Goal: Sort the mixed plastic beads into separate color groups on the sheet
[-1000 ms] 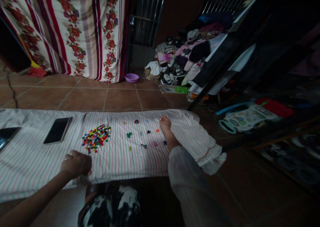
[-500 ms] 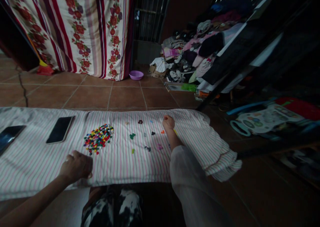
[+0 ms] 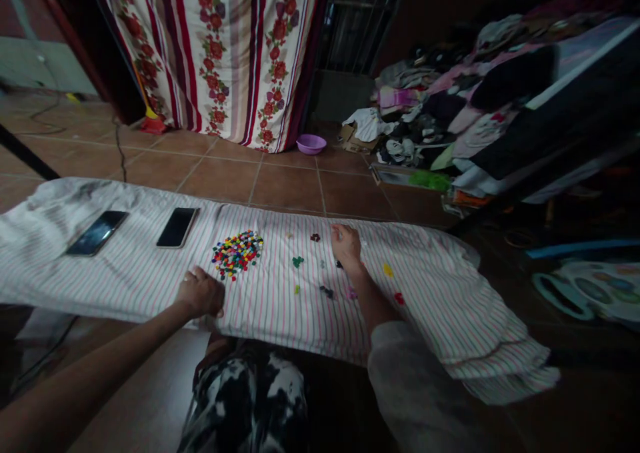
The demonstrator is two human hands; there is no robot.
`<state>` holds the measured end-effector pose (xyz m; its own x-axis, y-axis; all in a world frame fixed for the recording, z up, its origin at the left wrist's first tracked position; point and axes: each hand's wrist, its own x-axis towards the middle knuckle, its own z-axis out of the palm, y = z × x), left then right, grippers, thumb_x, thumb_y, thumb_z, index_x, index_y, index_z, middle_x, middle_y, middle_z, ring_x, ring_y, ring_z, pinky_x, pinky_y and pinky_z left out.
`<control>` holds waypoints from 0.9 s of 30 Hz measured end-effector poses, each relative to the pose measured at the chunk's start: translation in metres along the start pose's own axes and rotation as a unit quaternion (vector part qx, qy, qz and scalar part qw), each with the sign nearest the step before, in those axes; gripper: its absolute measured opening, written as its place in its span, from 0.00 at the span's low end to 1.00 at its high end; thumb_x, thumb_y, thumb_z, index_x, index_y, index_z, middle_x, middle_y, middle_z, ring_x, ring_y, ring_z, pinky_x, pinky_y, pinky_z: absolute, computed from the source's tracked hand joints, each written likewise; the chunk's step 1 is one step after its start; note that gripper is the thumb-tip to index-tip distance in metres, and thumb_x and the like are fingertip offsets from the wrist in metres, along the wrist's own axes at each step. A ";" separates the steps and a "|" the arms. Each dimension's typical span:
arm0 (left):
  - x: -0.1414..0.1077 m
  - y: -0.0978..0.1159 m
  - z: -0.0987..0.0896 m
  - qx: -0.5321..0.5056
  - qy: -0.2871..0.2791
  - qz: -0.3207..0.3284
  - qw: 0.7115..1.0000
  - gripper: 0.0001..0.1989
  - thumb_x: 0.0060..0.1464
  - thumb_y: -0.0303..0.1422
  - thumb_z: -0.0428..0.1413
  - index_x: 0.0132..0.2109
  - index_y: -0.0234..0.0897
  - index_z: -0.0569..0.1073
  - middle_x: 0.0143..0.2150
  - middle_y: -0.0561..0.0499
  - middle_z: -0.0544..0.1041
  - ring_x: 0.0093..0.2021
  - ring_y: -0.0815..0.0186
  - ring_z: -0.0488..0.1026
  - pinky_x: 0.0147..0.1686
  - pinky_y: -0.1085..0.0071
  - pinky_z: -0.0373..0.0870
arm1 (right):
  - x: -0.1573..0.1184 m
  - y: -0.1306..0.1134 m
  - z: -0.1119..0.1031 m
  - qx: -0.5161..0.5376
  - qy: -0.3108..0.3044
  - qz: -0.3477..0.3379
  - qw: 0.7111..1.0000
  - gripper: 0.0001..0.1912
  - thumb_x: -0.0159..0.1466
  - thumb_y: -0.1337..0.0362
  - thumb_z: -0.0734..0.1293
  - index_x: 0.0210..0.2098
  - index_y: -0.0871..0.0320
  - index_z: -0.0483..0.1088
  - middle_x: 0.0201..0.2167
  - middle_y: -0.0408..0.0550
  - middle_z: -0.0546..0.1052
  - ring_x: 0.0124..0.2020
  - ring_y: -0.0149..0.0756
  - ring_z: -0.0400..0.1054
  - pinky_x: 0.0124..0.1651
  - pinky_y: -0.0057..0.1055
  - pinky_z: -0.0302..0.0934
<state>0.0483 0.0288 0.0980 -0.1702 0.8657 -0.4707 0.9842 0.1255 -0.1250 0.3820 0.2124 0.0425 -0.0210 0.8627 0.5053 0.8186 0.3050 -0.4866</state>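
A mixed pile of small colourful pieces (image 3: 237, 254) lies on the striped cloth (image 3: 280, 333). To its right are little single-colour groups: green (image 3: 298, 262), brown (image 3: 315, 238), dark grey (image 3: 327, 292), yellow (image 3: 389, 270) and red (image 3: 399, 298). My right hand (image 3: 347, 245) is closed just right of the brown group, its fingertips pressed together; whatever they hold is too small to make out. My left hand (image 3: 203, 292) rests curled on the cloth, below and left of the pile, and its grip is hidden.
Two phones, one dark (image 3: 97, 233) and one pale-edged (image 3: 178, 227), lie on the cloth's left part. Beyond the cloth are a purple basin (image 3: 311, 144), a floral curtain (image 3: 240, 60) and a heap of clothes (image 3: 480, 100).
The view has turned left, so both phones show fully. My right hand has moved left over the cloth, from beyond the blue and orange pieces to beside the brown group, uncovering the yellow and red groups.
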 end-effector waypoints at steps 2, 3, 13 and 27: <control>-0.001 0.001 -0.003 0.021 -0.015 -0.010 1.000 0.40 0.40 0.44 0.62 0.58 0.23 0.67 0.61 0.19 0.60 0.58 0.36 0.62 0.48 0.55 0.64 | -0.016 -0.034 0.014 0.076 -0.038 -0.034 0.996 0.16 0.60 0.68 0.57 0.41 0.59 0.74 0.40 0.52 0.76 0.40 0.38 0.69 0.46 0.34 0.64; -0.001 0.001 -0.003 0.027 -0.020 -0.016 0.999 0.42 0.40 0.45 0.62 0.59 0.22 0.65 0.61 0.19 0.58 0.59 0.36 0.61 0.48 0.57 0.64 | -0.025 -0.052 0.022 0.112 -0.063 -0.043 0.991 0.16 0.61 0.68 0.57 0.43 0.58 0.73 0.41 0.52 0.76 0.40 0.37 0.69 0.44 0.32 0.65; 0.000 0.000 -0.002 0.024 -0.023 -0.022 0.999 0.51 0.37 0.50 0.63 0.64 0.22 0.59 0.65 0.19 0.52 0.61 0.33 0.58 0.47 0.54 0.65 | -0.083 -0.158 0.079 0.094 -0.238 -0.011 0.967 0.17 0.61 0.67 0.63 0.49 0.53 0.71 0.46 0.50 0.72 0.38 0.34 0.69 0.45 0.31 0.63; 0.005 -0.006 0.007 0.011 -0.009 -0.013 1.000 0.55 0.37 0.52 0.63 0.64 0.17 0.57 0.65 0.15 0.48 0.62 0.31 0.55 0.46 0.54 0.65 | -0.089 -0.182 0.087 0.044 -0.243 0.004 0.969 0.11 0.61 0.60 0.66 0.43 0.50 0.73 0.44 0.47 0.72 0.45 0.37 0.67 0.47 0.32 0.61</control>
<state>0.0408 0.0288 0.0908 -0.1966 0.8535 -0.4826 0.9782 0.1370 -0.1563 0.1856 0.1152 0.0242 -0.3000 0.9467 0.1170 0.7685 0.3125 -0.5584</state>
